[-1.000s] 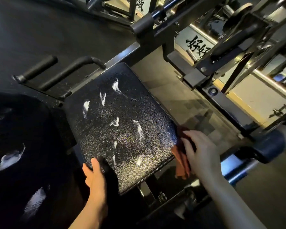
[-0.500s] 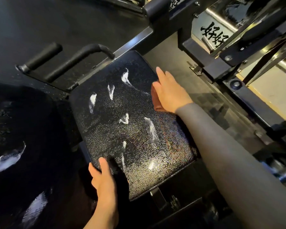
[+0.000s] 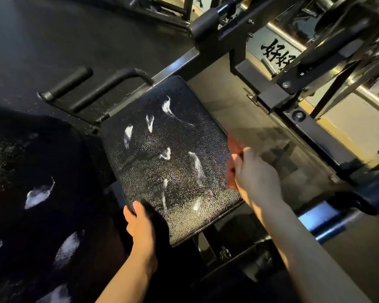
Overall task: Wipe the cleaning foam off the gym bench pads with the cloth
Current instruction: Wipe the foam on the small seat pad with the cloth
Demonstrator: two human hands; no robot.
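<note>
right hand (image 3: 257, 179) pinching the cloth (image 3: 233, 147) at the seat pad (image 3: 173, 160) edge, left hand (image 3: 140, 224) gripping its corner — foam streaks (image 3: 197, 167) risking smearing.

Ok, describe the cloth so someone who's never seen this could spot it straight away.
Find the square black seat pad streaked with white foam in the middle. At its right edge, the right hand presses a small cloth against the side. It is the only reddish-orange thing among black pads and dark metal.

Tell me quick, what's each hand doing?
Left hand: grips the near corner of the seat pad.
Right hand: holds the orange cloth at the pad's right edge.
</note>
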